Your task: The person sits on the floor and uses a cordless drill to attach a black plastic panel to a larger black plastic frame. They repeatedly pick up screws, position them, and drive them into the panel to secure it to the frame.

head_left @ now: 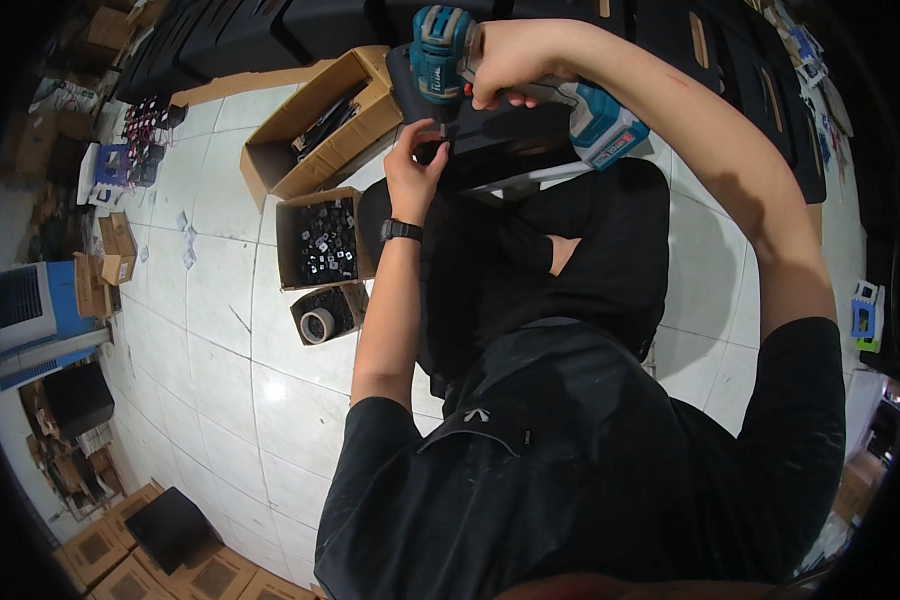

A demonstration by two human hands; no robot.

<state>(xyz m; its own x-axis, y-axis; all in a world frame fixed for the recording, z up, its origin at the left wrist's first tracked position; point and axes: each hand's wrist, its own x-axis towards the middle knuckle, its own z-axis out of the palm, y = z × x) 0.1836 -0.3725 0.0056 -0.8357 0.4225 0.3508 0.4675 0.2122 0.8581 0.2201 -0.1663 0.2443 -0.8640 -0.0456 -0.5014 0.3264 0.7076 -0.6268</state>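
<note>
My right hand (513, 62) is wrapped round the grip of a teal and black cordless drill (440, 58), held with its nose pointing down. The drill's battery end reaches to the right, over a glossy black case (500, 140) in front of my crossed legs. Close below the drill's nose, my left hand (410, 178) has its fingers curled and pinched at the tip of the bit. Whatever lies between those fingertips is too small and dark to make out. The left wrist wears a black watch (401, 230).
Left of the case are a long cardboard box (315, 150) with dark parts, a box of small black and metal pieces (320, 240), and a smaller box holding a tape roll (318, 325). Large black cases (310, 30) line the far side. Cartons (130, 580) stand at lower left.
</note>
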